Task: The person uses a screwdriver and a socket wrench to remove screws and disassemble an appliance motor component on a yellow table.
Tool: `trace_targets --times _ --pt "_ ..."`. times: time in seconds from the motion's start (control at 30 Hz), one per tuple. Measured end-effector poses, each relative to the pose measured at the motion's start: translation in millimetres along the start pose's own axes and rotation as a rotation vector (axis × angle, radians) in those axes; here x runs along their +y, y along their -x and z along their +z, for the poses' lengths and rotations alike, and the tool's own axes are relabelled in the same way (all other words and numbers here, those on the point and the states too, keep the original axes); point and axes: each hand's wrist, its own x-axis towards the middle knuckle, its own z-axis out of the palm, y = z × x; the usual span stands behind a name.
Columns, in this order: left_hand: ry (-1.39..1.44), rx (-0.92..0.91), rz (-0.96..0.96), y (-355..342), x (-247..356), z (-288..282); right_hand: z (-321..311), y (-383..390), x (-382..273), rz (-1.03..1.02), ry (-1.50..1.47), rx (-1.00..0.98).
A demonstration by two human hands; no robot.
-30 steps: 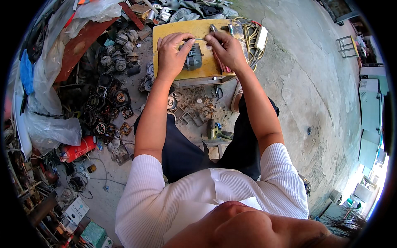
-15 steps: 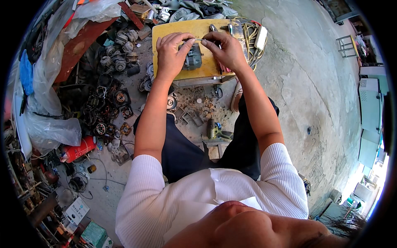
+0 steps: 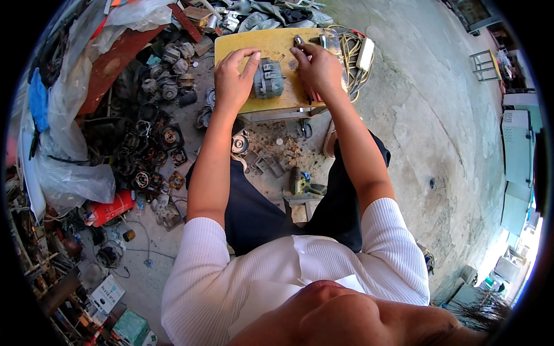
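A grey finned motor body (image 3: 269, 83) rests on the yellow-topped table (image 3: 242, 43). Beside it on the left is my left hand (image 3: 235, 81), open, thumb and fingers apart, with nothing visible in it. My right hand (image 3: 322, 70) is over the right part of the table. Its thumb and forefinger are apart, close to a dark-handled hand tool (image 3: 298, 40); whether they touch it cannot be made out. Beneath that hand lies a red-handled tool (image 3: 311, 92), partly covered. A small pin-like piece (image 3: 281, 57) appears at the motor's upper edge.
Another hand tool (image 3: 322, 40) lies at the table's far right. A coiled cable (image 3: 350, 46) and white power strip (image 3: 365, 54) sit beside the table. A green cordless drill (image 3: 299, 181) is on the floor between my legs. Motor parts (image 3: 153, 135) are heaped at left.
My hands have moved apart from their meeting point above the motor. The right hand has shifted right, toward the dark-handled tool; the left has opened and stays left of the motor.
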Motion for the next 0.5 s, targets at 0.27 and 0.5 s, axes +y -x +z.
trace_targets --times 0.27,0.5 --pt "0.193 -0.23 -0.115 9.0 -9.6 -25.6 -23.7 -0.7 33.4 -0.017 -0.052 0.025" --pt "-0.027 -0.43 -0.039 23.2 -2.4 -34.2 -46.2 -0.2 64.5 0.102 0.144 -0.211"
